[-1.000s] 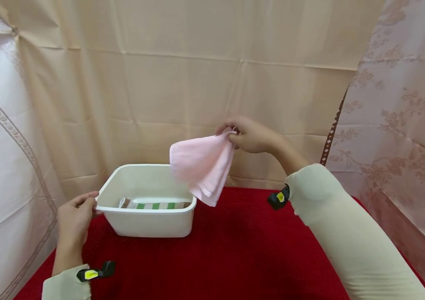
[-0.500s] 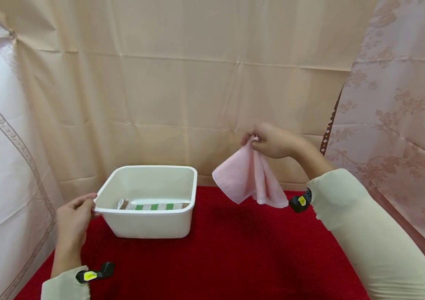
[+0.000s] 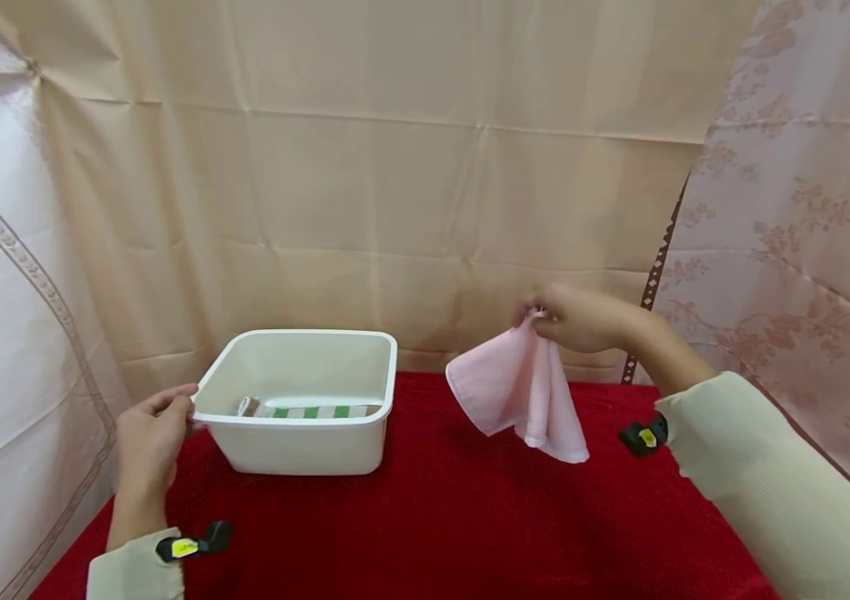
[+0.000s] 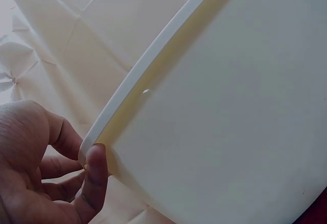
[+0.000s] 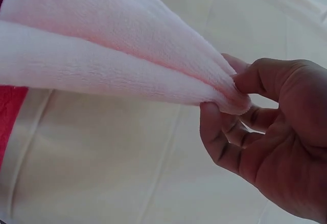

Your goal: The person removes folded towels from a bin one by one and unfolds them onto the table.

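A pink cloth [image 3: 518, 387] hangs in folds from my right hand [image 3: 578, 318], which pinches it by its top between thumb and fingers. Its lower edge hangs over the red table cover, to the right of a white plastic basin [image 3: 297, 450]. The right wrist view shows the fluffy fabric [image 5: 117, 63] bunched at the fingertips. My left hand [image 3: 151, 437] pinches the basin's rim at its left corner; the left wrist view shows the thumb and fingers on either side of that rim [image 4: 130, 81]. Inside the basin lies a green, white and brown striped cloth [image 3: 312, 412], partly hidden by the front wall.
The red cloth [image 3: 395, 533] covers the table. A beige curtain [image 3: 365, 183] hangs right behind it, with a white drape [image 3: 12, 333] on the left and a floral pinkish drape [image 3: 800, 233] on the right.
My right hand has carried the pink cloth from beside the basin's right rim away to the right, then lower toward the table. The left hand and basin stay almost in place.
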